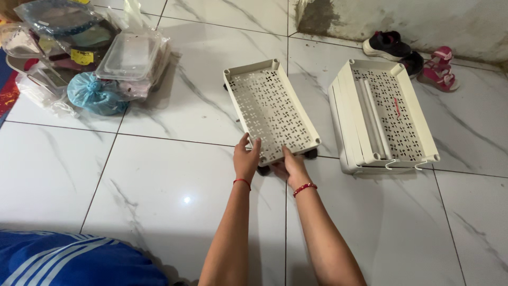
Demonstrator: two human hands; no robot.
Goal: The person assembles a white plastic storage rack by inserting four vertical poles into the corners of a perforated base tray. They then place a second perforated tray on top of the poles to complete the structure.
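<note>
A cream perforated plastic shelf tray (270, 106) with black wheels under it rests on the white marble tile floor. My left hand (246, 159) grips its near edge at the left, thumb on the rim. My right hand (292, 167) holds the same near edge from below, by a black wheel (310, 154). Both wrists wear red bracelets. To the right lies a stack of similar cream trays (407, 111) with cream tubes (370, 114) laid inside the top one.
A pile of plastic bags and clear food containers (90, 58) sits at the far left. Dark and pink shoes (418, 58) stand by the stained wall at the back right. Blue striped clothing (69, 259) shows at the bottom left.
</note>
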